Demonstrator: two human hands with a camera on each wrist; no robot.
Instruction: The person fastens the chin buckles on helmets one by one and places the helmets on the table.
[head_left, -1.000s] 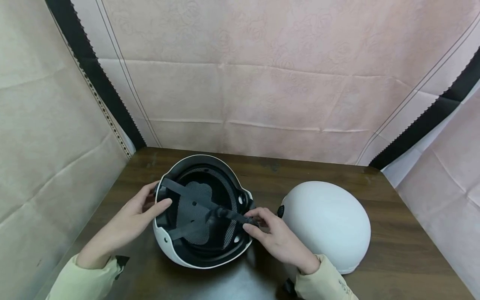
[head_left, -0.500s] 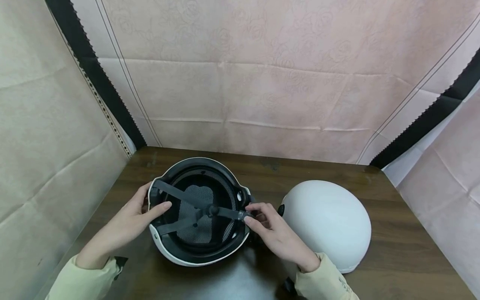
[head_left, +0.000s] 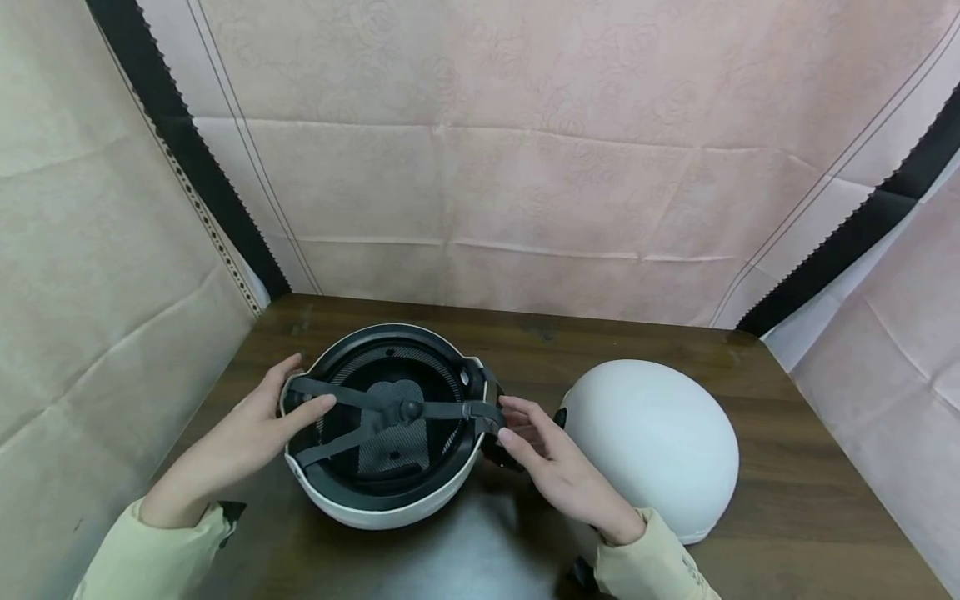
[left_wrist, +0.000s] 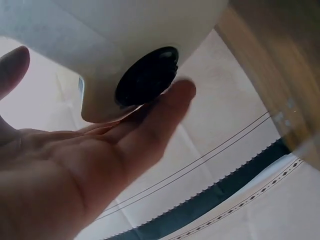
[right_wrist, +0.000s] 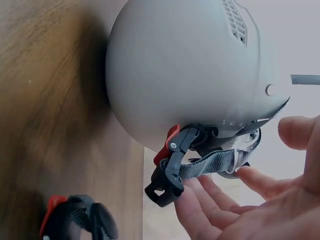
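Observation:
A white helmet (head_left: 375, 515) lies upturned, its black padded inside (head_left: 390, 458) facing up. My left hand (head_left: 243, 437) grips its left rim, thumb over the edge and fingers along the outer shell beside a black round disc (left_wrist: 147, 77). Dark chin straps (head_left: 442, 410) cross the opening and run over the right rim. They end in a black buckle with a red tab (right_wrist: 172, 142). At that end is my right hand (head_left: 555, 467), fingertips touching the strap behind the buckle, thumb apart in the right wrist view.
A second white helmet (head_left: 652, 450) sits dome up to the right, close beside my right hand. Another black buckle with a red tab (right_wrist: 75, 217) lies on the brown wooden table (head_left: 810, 500). Pale cloth walls (head_left: 480, 167) surround the table's back and sides.
The upturned helmet has shifted left and towards me, and its straps now stretch across to the right rim. My left hand moved along with it. My right fingers have loosened from the strap end.

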